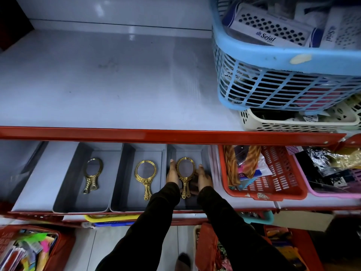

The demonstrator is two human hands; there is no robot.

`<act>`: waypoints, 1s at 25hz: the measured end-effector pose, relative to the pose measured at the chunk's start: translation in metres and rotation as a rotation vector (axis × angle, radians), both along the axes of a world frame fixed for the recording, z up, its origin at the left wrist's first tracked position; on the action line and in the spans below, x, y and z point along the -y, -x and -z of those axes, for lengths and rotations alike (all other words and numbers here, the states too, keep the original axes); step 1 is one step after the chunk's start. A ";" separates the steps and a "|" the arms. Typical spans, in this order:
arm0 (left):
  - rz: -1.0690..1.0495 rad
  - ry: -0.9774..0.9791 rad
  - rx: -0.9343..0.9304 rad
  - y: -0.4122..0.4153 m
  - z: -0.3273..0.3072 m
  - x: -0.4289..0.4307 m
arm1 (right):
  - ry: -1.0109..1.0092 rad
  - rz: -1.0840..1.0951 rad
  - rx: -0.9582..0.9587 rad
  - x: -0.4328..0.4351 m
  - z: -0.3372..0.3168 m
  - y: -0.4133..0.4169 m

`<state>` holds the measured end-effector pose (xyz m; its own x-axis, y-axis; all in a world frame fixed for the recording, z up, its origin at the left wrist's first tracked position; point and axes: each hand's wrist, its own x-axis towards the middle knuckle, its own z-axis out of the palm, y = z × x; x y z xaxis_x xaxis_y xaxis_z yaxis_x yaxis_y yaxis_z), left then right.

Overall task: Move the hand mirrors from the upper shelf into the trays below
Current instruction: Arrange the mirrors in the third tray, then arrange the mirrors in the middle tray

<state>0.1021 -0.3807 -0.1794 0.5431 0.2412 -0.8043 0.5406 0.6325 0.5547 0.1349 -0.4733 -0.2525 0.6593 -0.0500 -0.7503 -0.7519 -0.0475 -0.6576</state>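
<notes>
Shelving above the red rail (175,136) is lying bare of mirrors on its grey upper shelf (97,79), so I am judging the job nearly finished. Below that rail, the left tray (66,182) and middle tray (121,184) are each holding gold mirrors. In the right tray (203,153), my left hand (172,173) and right hand (204,178) are cupping the oval mirror (185,171), fingers curled against its sides; whether it is resting down, I cannot tell.

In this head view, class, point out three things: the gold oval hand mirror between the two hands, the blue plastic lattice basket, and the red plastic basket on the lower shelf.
Gold oval hand mirror (185,166): head view, on its glass.
Blue plastic lattice basket (320,60): head view, on its front rim.
Red plastic basket (277,184): head view, on its slotted floor.
</notes>
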 end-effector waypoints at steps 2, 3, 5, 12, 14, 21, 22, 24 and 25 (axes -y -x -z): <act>0.009 0.004 -0.007 -0.001 0.000 -0.001 | -0.006 0.007 0.005 0.001 0.002 -0.001; 0.015 0.011 -0.009 -0.001 -0.001 -0.001 | -0.008 0.009 0.008 0.001 0.003 -0.001; 0.019 0.026 -0.014 -0.001 -0.004 -0.001 | -0.016 0.008 0.012 0.001 0.005 -0.001; 0.018 0.057 -0.003 -0.003 0.000 -0.006 | -0.088 0.010 0.003 0.004 0.009 0.003; 0.014 0.053 0.013 -0.004 0.005 -0.006 | -0.075 0.006 0.002 0.004 0.007 0.004; 0.029 0.009 0.014 -0.001 0.017 -0.004 | -0.075 0.037 0.026 0.002 0.015 0.001; 0.031 0.013 0.016 0.000 0.015 -0.004 | -0.063 0.029 0.025 0.002 0.014 0.001; 0.038 0.019 0.025 0.000 0.013 -0.004 | -0.019 0.001 0.028 0.002 0.016 0.000; 0.043 0.012 0.023 0.000 0.013 -0.004 | 0.029 -0.036 0.040 0.003 0.020 -0.001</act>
<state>0.1017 -0.3769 -0.1921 0.5712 0.2076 -0.7941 0.5545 0.6158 0.5598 0.1364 -0.4764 -0.2726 0.6905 -0.0467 -0.7218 -0.7225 -0.0932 -0.6851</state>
